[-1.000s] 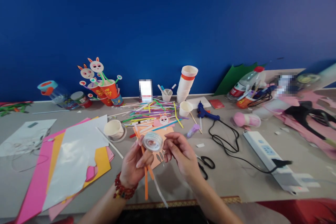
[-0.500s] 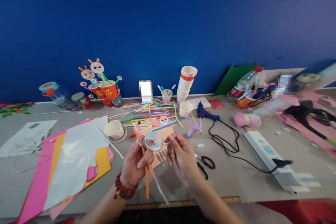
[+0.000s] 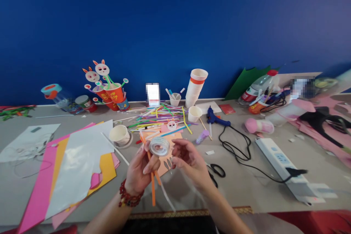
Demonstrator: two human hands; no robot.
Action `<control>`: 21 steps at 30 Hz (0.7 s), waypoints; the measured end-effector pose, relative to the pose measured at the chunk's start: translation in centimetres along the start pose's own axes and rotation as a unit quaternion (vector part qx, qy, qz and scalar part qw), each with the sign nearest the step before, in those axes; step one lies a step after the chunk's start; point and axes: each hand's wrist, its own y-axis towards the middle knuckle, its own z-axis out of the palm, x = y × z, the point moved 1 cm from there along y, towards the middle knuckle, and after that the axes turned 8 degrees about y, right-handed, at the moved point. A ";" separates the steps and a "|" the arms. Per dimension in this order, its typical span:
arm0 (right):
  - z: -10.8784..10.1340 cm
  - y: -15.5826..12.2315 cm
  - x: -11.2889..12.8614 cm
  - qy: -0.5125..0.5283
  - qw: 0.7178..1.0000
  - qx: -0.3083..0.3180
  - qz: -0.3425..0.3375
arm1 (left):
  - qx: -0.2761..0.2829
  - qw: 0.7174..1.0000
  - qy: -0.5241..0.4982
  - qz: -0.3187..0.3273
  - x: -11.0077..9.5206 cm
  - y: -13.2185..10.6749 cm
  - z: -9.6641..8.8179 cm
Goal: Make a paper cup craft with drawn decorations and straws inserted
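My left hand (image 3: 141, 171) is closed around a roll of clear tape (image 3: 159, 146), held up in front of me, along with an orange paper strip (image 3: 153, 190) and a white strip (image 3: 167, 197) that hang down from it. My right hand (image 3: 189, 161) is just right of the roll, fingers curled and pinched near its edge; whether it grips a tape end is too fine to make out. Below the hands lies a peach paper sheet (image 3: 167, 162) with cut-out leaf shapes.
Coloured paper sheets (image 3: 76, 164) lie at left, a paper cup (image 3: 120, 135) and a heap of coloured straws (image 3: 159, 117) behind the hands. Scissors (image 3: 215, 172), a blue glue gun (image 3: 215, 119) with black cord, a white power strip (image 3: 279, 162) and stacked cups (image 3: 195, 86) are at right.
My right hand dropped slightly from the roll half a second ago and is back up beside it now. The left hand with the tape has barely moved.
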 end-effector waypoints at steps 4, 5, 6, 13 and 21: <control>0.2 0.3 0.6 -0.213 0.974 0.009 -0.080 | -0.003 1.000 0.001 -0.001 0.1 -0.2 -0.2; 0.3 0.3 0.9 -0.265 0.959 0.010 -0.103 | -0.003 1.000 0.001 0.000 0.1 -0.2 -0.2; 0.4 0.3 1.1 -0.303 0.945 0.012 -0.120 | -0.002 1.000 0.002 -0.001 0.0 -0.2 -0.2; 0.3 -0.2 -0.1 -0.119 0.992 0.041 0.028 | 0.023 0.999 0.037 -0.004 -0.9 0.3 0.1; 0.2 -0.8 0.3 -0.190 0.982 0.017 -0.003 | 0.001 1.000 -0.008 -0.003 -1.1 0.7 0.0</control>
